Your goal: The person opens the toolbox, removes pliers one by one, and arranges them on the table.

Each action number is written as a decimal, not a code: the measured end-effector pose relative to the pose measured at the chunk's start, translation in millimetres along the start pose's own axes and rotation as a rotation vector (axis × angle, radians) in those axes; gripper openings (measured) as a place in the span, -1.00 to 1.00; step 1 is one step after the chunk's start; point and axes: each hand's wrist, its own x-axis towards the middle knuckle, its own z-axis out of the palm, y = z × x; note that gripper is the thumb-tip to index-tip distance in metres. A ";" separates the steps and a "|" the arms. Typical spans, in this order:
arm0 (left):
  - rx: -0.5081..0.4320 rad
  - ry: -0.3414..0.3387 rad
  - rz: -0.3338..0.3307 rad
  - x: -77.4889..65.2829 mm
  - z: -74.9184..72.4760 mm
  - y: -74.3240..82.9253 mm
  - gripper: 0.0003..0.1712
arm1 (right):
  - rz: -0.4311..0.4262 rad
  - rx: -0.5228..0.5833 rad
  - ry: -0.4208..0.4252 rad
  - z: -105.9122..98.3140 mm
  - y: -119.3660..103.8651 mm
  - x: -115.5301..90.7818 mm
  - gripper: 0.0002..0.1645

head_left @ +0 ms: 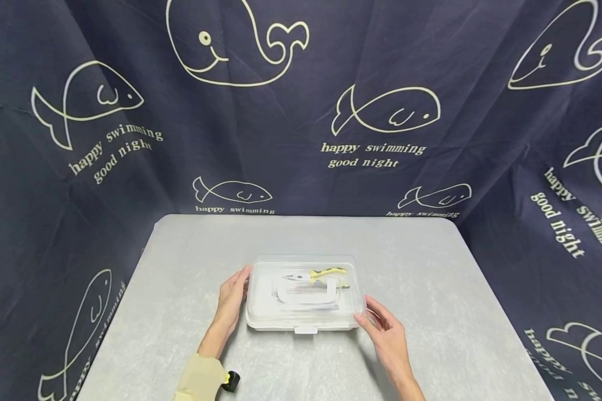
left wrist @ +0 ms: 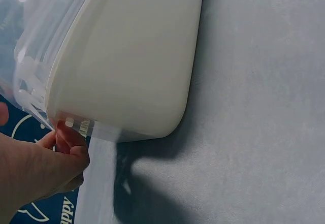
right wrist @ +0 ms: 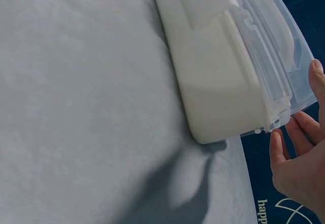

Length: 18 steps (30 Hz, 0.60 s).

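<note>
A white storage box (head_left: 271, 326) with a clear lid (head_left: 263, 284) lies on the table, its lid down. Through the lid show needle-nose pliers (head_left: 327, 272) with yellow and black handles; other contents beneath are blurred. My left hand (head_left: 231, 298) grips the box's left end, and in the left wrist view its curled fingers (left wrist: 71, 145) sit at the lid's rim. At the right front corner, my right hand (head_left: 388, 334) holds the box, thumb on the lid's edge and fingers (right wrist: 299, 137) against the end. The front latch (head_left: 306, 329) hangs over the box's front side.
A grey table (head_left: 446, 312) surrounds the box on all sides. Dark blue cloth (head_left: 301, 184) printed with fish and whales hangs behind and at both sides. A small black item (head_left: 232, 381) is attached near the left sleeve (head_left: 199, 379).
</note>
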 end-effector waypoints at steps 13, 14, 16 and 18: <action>-0.073 -0.003 0.000 4.8 -2.9 -3.8 -0.47 | -0.019 0.088 0.059 3.5 -11.9 9.5 -0.43; -0.059 -0.007 0.005 4.8 -3.5 -4.5 -0.48 | -0.022 0.087 0.060 3.6 -12.7 9.5 -0.44; -0.049 -0.012 0.012 5.2 -4.3 -5.5 -0.51 | -0.030 0.085 0.059 3.9 -14.2 9.7 -0.45; -0.044 -0.012 0.015 5.8 -4.3 -6.3 -0.53 | -0.041 0.087 0.061 4.0 -16.2 9.7 -0.46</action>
